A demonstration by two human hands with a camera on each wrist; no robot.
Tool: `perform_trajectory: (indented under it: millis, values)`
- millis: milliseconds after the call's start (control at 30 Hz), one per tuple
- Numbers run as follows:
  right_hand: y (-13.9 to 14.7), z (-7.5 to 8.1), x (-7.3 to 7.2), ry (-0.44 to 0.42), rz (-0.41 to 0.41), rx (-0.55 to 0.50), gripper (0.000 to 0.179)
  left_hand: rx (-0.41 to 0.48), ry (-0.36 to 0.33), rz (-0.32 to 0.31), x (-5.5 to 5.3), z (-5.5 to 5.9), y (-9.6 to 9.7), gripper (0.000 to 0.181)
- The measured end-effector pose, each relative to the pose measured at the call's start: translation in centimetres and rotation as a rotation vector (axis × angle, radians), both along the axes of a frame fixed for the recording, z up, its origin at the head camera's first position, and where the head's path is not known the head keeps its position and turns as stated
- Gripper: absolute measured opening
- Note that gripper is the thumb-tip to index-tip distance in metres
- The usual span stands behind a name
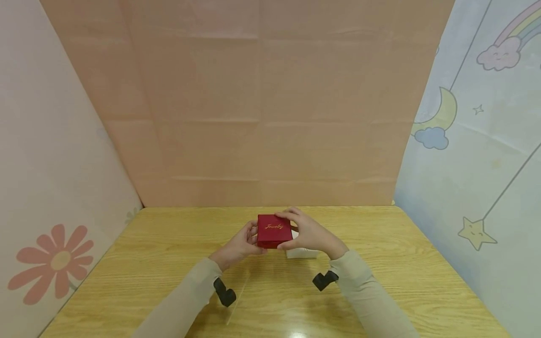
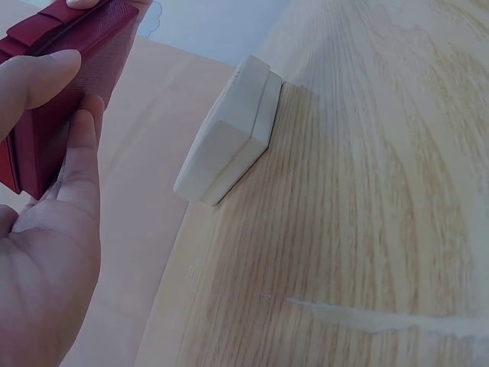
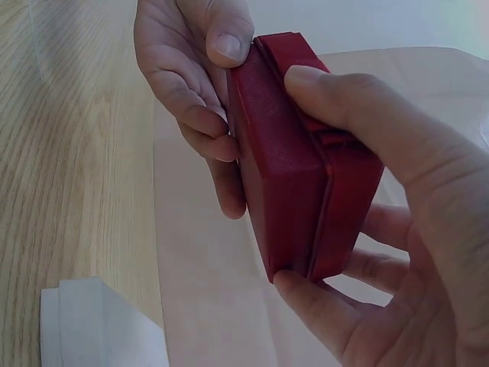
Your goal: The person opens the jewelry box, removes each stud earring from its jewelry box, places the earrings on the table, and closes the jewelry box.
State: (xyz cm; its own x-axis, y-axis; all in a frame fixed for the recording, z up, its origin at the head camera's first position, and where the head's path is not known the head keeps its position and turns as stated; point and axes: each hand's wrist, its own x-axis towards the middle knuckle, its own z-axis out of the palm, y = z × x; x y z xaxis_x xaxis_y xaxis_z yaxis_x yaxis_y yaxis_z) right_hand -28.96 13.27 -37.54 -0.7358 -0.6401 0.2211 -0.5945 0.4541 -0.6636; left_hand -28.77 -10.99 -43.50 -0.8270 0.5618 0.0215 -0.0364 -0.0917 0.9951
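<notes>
At the head view's lower centre, fingers of the left hand [image 1: 238,243] and right hand [image 1: 312,232] pinch the red box [image 1: 272,228], apparently steadying it; the next move likely calls for matched grips.

Left sleeve [image 1: 181,295] and right sleeve [image 1: 374,298] match: long, pale cream-beige cloth, plain, softly creased, ending at the wrists. Near the left wrist, a black fitting [image 1: 225,294], bent, blocky at its end. Near the right, a similar black piece [image 1: 325,280], angular, notched along its upper edge. Left grip [image 1: 240,244] and right grip [image 1: 312,232] bare. Left thumbnail [image 3: 228,47] short, rounded.
</notes>
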Motion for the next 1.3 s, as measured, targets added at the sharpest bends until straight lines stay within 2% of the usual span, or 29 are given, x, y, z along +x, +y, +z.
perform_trajectory:
  millis: [167, 700, 933, 1200, 1300]
  values:
    - [0.13, -0.35, -0.12, -0.037, -0.001, -0.030, 0.084, -0.003, 0.008, -0.003, 0.00, -0.05, 0.02, 0.080]
    - [0.07, -0.12, 0.18, -0.022, 0.003, -0.062, 0.082, 0.016, 0.004, 0.000, 0.13, 0.30, 0.13, 0.081]
    - [0.08, -0.15, 0.24, -0.031, 0.007, -0.081, 0.082, 0.014, 0.023, -0.006, 0.12, 0.37, 0.07, 0.080]
    - [0.50, -0.06, -0.17, -0.128, 0.010, -0.147, 0.078, 0.008, 0.033, -0.017, 0.27, 0.54, 0.08, 0.076]
    - [0.58, 0.11, -0.24, -0.136, 0.004, -0.151, 0.078, 0.019, 0.034, -0.023, 0.28, 0.59, 0.12, 0.075]
